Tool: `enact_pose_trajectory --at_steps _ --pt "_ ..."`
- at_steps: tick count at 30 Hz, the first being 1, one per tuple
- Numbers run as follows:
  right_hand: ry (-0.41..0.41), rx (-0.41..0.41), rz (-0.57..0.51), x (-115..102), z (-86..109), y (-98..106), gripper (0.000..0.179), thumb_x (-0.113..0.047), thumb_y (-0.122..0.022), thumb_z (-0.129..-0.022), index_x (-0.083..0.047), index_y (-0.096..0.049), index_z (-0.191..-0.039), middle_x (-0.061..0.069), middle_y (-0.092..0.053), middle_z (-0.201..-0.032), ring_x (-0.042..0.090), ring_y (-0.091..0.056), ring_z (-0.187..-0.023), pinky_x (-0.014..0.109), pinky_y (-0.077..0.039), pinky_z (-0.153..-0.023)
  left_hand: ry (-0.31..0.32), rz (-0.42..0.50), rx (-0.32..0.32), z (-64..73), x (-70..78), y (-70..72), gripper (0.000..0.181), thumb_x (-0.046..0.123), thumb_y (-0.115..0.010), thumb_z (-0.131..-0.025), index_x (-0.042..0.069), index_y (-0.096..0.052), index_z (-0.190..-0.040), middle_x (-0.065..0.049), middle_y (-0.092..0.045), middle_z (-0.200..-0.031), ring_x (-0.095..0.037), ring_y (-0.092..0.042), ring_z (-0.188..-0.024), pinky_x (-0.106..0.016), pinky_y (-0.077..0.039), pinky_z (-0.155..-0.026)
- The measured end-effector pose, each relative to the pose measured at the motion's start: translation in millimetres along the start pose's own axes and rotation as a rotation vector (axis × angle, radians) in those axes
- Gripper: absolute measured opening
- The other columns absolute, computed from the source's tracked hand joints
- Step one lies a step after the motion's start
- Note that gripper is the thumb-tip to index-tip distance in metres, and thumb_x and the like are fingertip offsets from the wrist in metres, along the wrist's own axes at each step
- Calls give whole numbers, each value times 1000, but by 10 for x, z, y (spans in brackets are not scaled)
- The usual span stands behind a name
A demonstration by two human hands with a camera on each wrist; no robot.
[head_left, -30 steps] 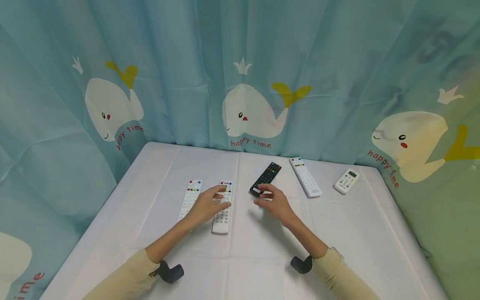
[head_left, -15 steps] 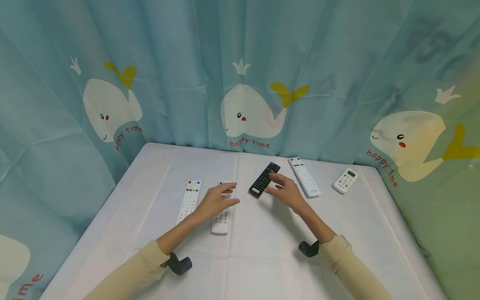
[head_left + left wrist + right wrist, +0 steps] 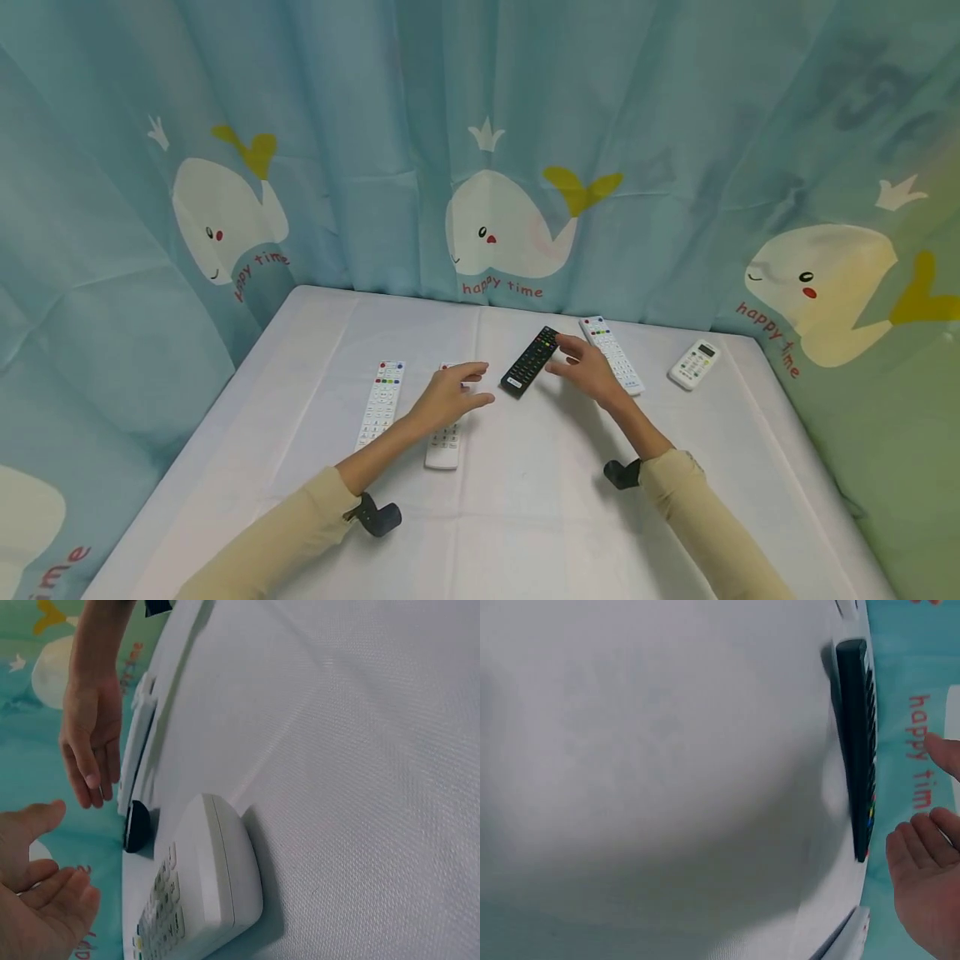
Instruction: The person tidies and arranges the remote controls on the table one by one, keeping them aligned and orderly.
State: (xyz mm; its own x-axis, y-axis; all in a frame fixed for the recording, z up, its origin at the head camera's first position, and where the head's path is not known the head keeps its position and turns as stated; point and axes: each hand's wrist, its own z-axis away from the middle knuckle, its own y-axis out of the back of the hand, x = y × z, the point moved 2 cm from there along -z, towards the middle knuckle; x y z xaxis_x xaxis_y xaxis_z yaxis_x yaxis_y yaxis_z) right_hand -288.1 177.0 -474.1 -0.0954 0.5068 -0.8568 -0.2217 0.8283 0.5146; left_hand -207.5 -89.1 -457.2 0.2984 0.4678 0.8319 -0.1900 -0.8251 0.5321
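Note:
A black remote control (image 3: 529,362) lies slanted on the white-covered table, between my two hands. My right hand (image 3: 587,368) hovers at its right side, fingers loosely bent with nothing held. Over a white remote control (image 3: 443,450) hangs my left hand (image 3: 446,398), thumb and fingers apart, hiding that remote's upper part. In the left wrist view the white remote (image 3: 199,889) lies below the left hand (image 3: 45,900). The right wrist view shows the black remote (image 3: 857,746) flat on the cloth, the right hand (image 3: 930,877) raised above it.
Another white remote (image 3: 381,404) lies at the left, partly under the left forearm. Behind the right hand lies a long white remote (image 3: 611,354), and a small white remote with a display (image 3: 693,364) is further right. A blue whale-print curtain (image 3: 360,167) borders the table.
Both hands have moved to the right, the right hand also slightly away from me, off the black remote's lower end. The remotes stay where they were.

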Motion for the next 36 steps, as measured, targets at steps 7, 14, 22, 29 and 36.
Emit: enact_pose_trajectory --at_steps 7,14,22,29,36 --pt "-48 -6 -36 76 -104 72 73 -11 -73 -91 6 -35 -151 24 -37 -153 38 -33 -142 46 -32 -114 24 -2 -29 -74 0 -53 56 14 -76 -90 -4 -55 -138 -18 -58 -137 -29 -59 -121 -37 -50 -98" --pt "-65 -25 7 144 -204 104 74 -12 -72 -92 8 -32 -151 27 -34 -154 42 -33 -141 49 -33 -112 23 16 -43 -131 3 -114 58 14 -77 -89 -7 -54 -138 -19 -56 -139 -31 -58 -122 -38 -49 -99" --pt "-86 -39 73 215 -335 124 73 -14 -70 -93 10 -31 -150 29 -34 -153 44 -33 -140 51 -31 -113 26 -30 -62 -212 4 -190 59 15 -76 -90 -7 -52 -139 -20 -55 -139 -32 -58 -123 -33 -50 -96" --pt "-119 -47 93 201 -398 122 79 -17 -72 -92 8 -28 -152 28 -31 -155 42 -32 -141 51 -31 -113 28 -63 -62 -277 -2 -237 61 19 -77 -90 -7 -52 -139 -20 -56 -139 -32 -59 -121 -36 -51 -97" --pt "-123 -72 107 230 -440 102 80 -16 -72 -92 10 -26 -152 29 -31 -155 42 -32 -141 50 -26 -115 57 -100 -60 -321 -14 -273 63 23 -78 -89 -5 -53 -139 -19 -57 -138 -30 -60 -120 -37 -50 -98"
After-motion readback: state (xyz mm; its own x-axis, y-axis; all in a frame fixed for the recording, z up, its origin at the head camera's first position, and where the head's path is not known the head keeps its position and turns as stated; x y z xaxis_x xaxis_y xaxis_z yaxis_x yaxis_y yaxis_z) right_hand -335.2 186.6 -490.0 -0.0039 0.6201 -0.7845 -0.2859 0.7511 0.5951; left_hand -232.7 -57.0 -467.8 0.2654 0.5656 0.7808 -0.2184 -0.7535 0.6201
